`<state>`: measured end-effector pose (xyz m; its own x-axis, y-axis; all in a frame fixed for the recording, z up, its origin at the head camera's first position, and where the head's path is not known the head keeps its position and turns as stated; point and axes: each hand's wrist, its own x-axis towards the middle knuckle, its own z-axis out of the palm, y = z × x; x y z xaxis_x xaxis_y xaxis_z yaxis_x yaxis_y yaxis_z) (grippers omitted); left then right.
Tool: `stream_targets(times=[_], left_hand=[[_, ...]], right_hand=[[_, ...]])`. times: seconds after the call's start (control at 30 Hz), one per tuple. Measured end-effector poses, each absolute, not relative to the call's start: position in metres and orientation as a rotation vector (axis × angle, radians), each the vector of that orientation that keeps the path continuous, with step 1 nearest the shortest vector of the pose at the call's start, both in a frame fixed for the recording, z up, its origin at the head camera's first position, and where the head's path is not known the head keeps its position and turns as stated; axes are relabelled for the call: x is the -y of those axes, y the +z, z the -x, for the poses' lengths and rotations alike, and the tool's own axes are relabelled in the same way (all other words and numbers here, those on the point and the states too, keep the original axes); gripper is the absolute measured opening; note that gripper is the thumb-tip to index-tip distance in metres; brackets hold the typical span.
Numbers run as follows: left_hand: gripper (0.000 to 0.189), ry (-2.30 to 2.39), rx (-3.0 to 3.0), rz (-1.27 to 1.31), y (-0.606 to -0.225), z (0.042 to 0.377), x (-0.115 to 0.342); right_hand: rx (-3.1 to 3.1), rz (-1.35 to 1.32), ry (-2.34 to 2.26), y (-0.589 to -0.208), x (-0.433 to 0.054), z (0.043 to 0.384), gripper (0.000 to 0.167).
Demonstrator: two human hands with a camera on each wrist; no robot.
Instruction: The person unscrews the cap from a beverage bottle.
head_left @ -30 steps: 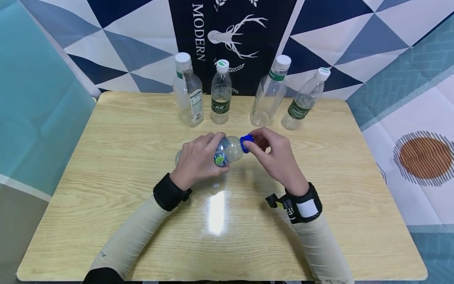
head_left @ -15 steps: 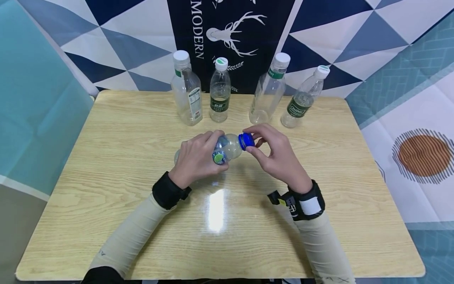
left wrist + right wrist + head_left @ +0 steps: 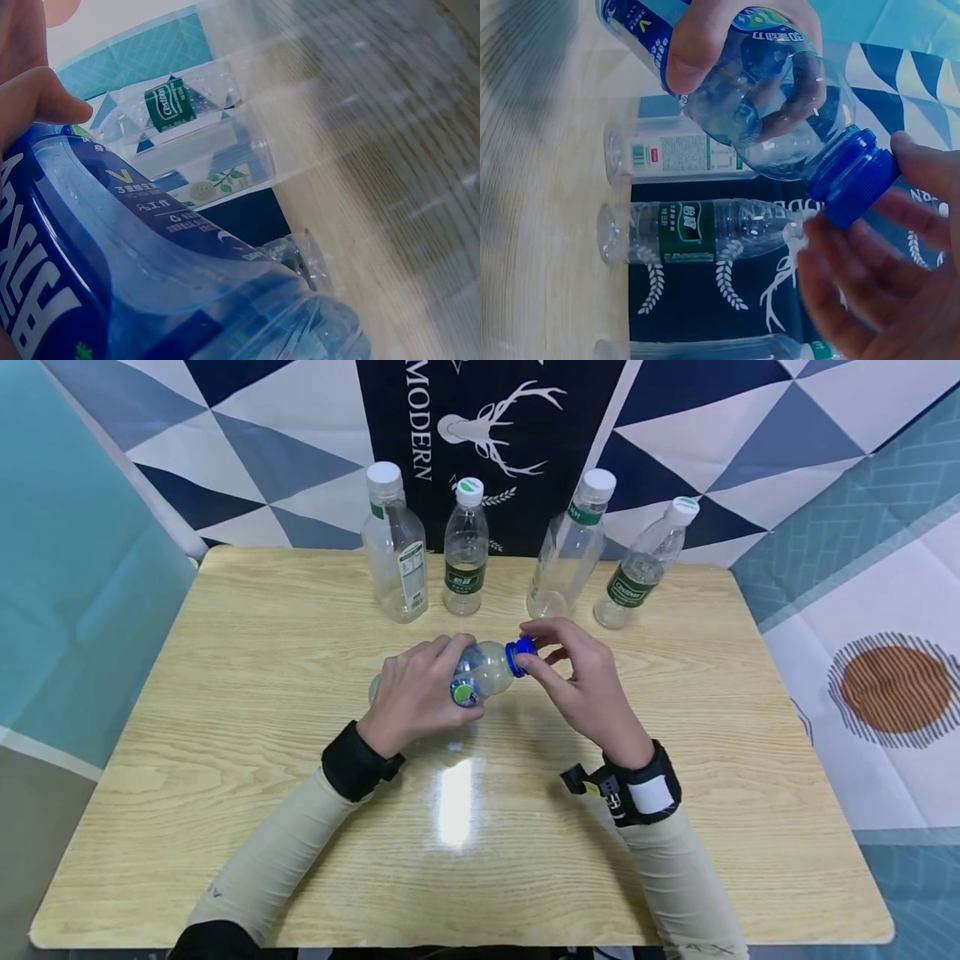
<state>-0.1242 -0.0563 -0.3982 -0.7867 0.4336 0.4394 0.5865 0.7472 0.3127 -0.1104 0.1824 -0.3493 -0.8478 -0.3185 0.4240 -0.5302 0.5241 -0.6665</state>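
Note:
My left hand point(image 3: 420, 693) grips a clear plastic bottle point(image 3: 489, 670) round its body. The bottle lies sideways above the table, its neck pointing right, and has a blue label point(image 3: 45, 255) that shows large in the left wrist view. On its neck sits a blue cap point(image 3: 521, 655), which my right hand point(image 3: 581, 681) pinches between thumb and fingers. In the right wrist view, the ridged cap point(image 3: 859, 184) stands between the right thumb point(image 3: 922, 165) and fingertips. The palm of the left hand hides the bottle's middle in the head view.
Along the back of the wooden table point(image 3: 225, 735) stand a large bottle point(image 3: 393, 552), a small green-labelled bottle point(image 3: 465, 556), another large bottle point(image 3: 567, 552) and another small one point(image 3: 641, 568), all white-capped. A patterned cloth point(image 3: 300, 452) hangs behind them.
The fingers of my right hand have shifted and turned about the blue cap, covering more of it than half a second ago. My left hand and the bottle have stayed nearly still.

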Motion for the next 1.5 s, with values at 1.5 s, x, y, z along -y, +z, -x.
stream_targets(times=[1.5], left_hand=[[0.08, -0.634, 2.622, 0.793, -0.404, 0.125, 0.057]], right_hand=[[2.483, -0.94, 1.147, -0.35, -0.211, 0.101, 0.043]])
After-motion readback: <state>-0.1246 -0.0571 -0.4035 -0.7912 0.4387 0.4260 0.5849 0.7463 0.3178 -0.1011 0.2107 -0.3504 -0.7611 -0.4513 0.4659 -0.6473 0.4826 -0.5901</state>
